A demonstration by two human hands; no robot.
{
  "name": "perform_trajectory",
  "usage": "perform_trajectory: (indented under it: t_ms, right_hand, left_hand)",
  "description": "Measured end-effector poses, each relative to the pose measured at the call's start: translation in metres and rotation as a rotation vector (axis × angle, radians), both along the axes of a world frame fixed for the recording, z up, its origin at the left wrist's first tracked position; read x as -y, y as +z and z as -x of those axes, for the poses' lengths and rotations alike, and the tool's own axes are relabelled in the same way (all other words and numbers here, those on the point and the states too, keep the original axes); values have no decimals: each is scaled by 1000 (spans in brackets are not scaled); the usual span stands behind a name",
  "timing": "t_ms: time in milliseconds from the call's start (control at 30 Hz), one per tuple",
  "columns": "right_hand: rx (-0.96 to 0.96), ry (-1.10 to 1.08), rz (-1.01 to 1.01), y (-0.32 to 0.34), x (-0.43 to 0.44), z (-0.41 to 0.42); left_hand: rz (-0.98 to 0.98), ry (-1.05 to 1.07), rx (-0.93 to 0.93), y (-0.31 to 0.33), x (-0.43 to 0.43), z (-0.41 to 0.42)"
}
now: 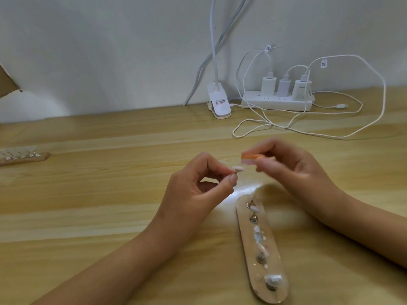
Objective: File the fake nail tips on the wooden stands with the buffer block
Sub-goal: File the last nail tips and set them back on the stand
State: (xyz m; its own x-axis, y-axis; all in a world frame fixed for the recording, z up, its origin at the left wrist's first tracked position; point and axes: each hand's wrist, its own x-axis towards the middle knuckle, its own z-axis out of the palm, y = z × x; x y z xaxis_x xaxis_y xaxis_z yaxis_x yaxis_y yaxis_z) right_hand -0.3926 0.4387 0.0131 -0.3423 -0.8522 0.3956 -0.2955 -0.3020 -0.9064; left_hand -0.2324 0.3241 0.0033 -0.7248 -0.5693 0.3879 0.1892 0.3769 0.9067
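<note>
1. Nail tip (238, 168) up in the air above the desk (99, 194), pinched at its little metal peg (235, 172) between thumb and finger of the left hand (196, 190).
2. Buffer block (253, 158), orange and pink, gripped in the curled fingers of the right hand (295, 168), just beside the tip and blurry.
3. Looks tiny, thin and light, so likely easy to bend or drop. Best held by the peg, not the tip.
4. More tips on the wooden stand (250, 247) near the right arm; second stand (26, 161) far left.
5. Label on the lamp clip (219, 102) and tags (323, 63) on the cables (286, 126): too small to read.
</note>
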Motion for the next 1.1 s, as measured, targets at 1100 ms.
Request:
perform_trajectory:
  t_ms: [1100]
  right_hand:
    - [32,-8,-87,-2,4,5]
  left_hand:
    - [-94,-79,145,1,8,7]
